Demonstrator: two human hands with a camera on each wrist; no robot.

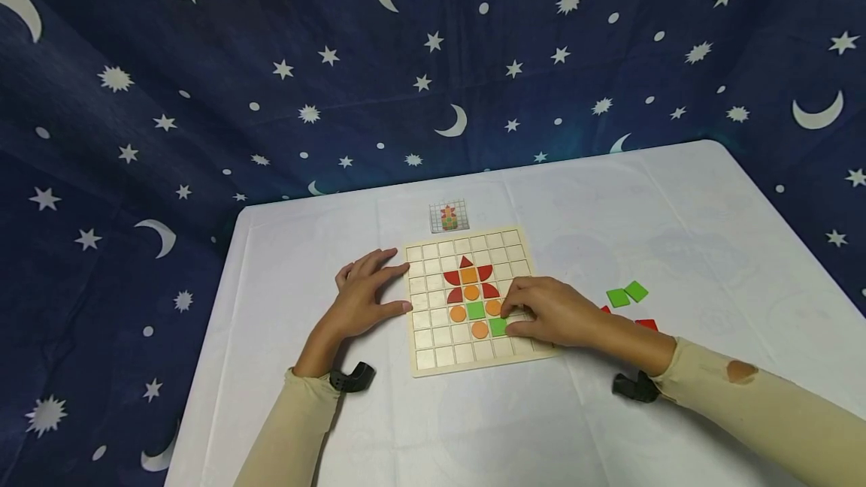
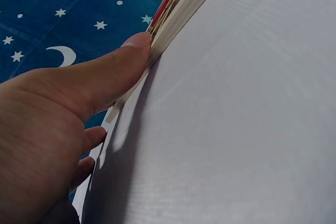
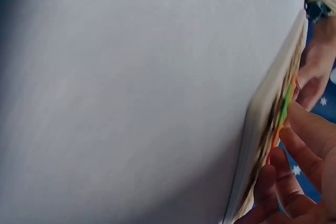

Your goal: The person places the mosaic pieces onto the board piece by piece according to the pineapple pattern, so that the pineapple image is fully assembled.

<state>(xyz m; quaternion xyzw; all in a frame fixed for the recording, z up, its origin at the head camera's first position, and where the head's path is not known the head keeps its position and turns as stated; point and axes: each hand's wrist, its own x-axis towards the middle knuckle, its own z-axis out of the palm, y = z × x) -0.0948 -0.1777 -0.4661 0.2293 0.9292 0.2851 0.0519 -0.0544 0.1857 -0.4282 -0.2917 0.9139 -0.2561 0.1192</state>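
A pale wooden grid board (image 1: pixel 425 359) lies on the table, holding a figure of flat coloured pieces. My left hand (image 1: pixel 365 299) is spread at its left edge, thumb (image 2: pixel 137 43) and a fingertip touching the rim. My right hand (image 1: pixel 551 313) reaches over the board's right side. Its thumb and index finger pinch a green square (image 1: pixel 498 327) in a lower cell, right of an orange circle (image 1: pixel 479 330). Another orange circle (image 1: pixel 494 307) sits just above that square. Higher up are another green square (image 1: pixel 476 310), an orange square (image 1: pixel 469 275), red quarter-circles (image 1: pixel 452 278) and a red triangle (image 1: pixel 465 262).
Behind the board lies a small picture card (image 1: pixel 449 216) with a similar figure on a grid. Loose green squares (image 1: pixel 618 297) and red pieces (image 1: pixel 646 325) lie to the right, partly behind the right forearm. A dark star-patterned cloth (image 1: pixel 419 119) hangs beyond the white table (image 1: pixel 325 231).
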